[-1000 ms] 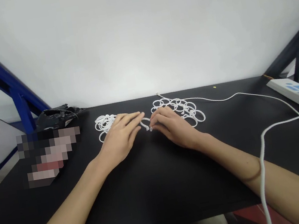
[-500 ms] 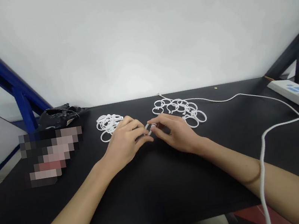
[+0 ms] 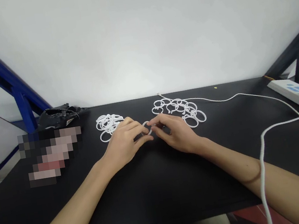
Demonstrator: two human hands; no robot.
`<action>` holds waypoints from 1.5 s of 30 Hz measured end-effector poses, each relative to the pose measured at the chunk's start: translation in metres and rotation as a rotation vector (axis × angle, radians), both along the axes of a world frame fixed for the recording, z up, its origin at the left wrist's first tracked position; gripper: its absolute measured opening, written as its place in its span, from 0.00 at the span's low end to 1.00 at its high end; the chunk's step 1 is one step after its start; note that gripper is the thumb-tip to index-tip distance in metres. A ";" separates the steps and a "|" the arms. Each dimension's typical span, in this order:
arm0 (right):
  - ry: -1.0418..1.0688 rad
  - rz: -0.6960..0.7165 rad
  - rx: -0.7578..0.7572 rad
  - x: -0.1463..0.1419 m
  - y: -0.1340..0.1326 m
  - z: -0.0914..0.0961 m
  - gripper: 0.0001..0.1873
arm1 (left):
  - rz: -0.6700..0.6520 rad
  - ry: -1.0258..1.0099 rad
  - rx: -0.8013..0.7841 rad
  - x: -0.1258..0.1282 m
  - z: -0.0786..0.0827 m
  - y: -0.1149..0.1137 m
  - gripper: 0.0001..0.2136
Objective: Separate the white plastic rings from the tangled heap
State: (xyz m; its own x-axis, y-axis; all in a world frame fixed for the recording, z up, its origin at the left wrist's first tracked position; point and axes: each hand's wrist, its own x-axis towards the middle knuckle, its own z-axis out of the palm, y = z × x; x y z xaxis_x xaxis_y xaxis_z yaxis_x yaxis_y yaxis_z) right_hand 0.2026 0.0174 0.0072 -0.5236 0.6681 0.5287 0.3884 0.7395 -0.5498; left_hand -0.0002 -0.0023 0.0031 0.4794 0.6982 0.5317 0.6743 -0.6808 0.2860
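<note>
Near the middle of the table a thin white plastic ring (image 3: 146, 122) is pinched between my two hands. My left hand (image 3: 122, 141) is closed, its thumb and fingers on the ring's left side. My right hand (image 3: 177, 132) pinches the right side, and its fingertips hide part of the ring. Just beyond my left hand lies a heaped pile of similar white rings (image 3: 108, 123). Behind my right hand several more white rings (image 3: 192, 113) are spread out, overlapping, some with small knobs.
On the black table (image 3: 151, 195) a white cable (image 3: 223, 100) runs to the right, and a thicker stretch (image 3: 262, 154) crosses in front of my right forearm. A white power strip (image 3: 290, 87) sits at right. Crumpled black plastic (image 3: 56, 117) lies back left, beside a blue frame (image 3: 25, 109).
The ring between my hands has turned slightly, showing more of its loop beside the left fingertips. Both hands stay almost in place, and the other rings lie as before.
</note>
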 end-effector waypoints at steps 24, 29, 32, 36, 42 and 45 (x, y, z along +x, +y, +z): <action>-0.540 -0.278 0.162 0.029 0.026 0.000 0.10 | 0.606 0.265 0.053 -0.038 0.006 0.013 0.15; -0.501 -0.173 0.086 0.024 0.021 0.000 0.13 | 0.678 0.266 0.051 -0.036 0.010 0.009 0.20; -0.481 -0.120 0.090 0.021 0.020 -0.001 0.16 | 0.708 0.225 0.062 -0.030 0.014 0.007 0.19; -0.394 -0.041 0.088 0.017 0.016 -0.002 0.16 | 0.520 0.178 0.070 -0.020 0.014 0.005 0.14; -0.281 0.098 0.121 0.011 0.011 0.001 0.15 | 0.110 0.155 -0.075 -0.006 0.005 -0.002 0.20; -0.285 0.165 0.106 0.010 0.010 0.004 0.16 | 0.081 0.163 -0.146 -0.006 0.001 -0.002 0.22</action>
State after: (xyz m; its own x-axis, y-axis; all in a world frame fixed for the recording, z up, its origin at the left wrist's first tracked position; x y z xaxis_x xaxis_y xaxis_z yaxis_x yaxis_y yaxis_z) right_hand 0.2129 0.0272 0.0112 -0.7568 0.5110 0.4076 0.3852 0.8525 -0.3534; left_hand -0.0060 -0.0043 0.0038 0.4901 0.8018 0.3419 0.7705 -0.5819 0.2602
